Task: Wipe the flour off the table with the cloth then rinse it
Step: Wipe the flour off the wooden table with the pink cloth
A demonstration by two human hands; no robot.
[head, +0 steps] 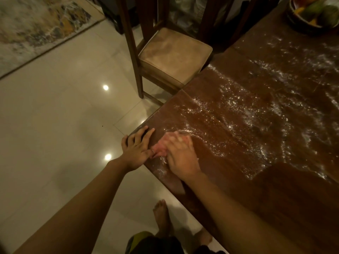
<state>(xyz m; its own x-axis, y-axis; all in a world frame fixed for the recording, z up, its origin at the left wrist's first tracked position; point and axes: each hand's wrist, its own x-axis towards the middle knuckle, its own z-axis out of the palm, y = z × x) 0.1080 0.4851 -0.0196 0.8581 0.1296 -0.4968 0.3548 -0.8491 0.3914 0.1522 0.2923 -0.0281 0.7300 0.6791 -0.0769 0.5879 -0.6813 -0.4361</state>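
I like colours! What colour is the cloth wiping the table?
Pink. The cloth shows under the right hand in the head view.

The dark wooden table (229,171) carries streaks of white flour (247,114), a pink cloth (161,150) near its corner, and a fruit bowl (300,22) at the far end.

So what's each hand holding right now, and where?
The right hand presses down on the bunched pink cloth, covering its near side at the table corner. The left hand holds nothing; it rests cupped at the table's edge beside the cloth.
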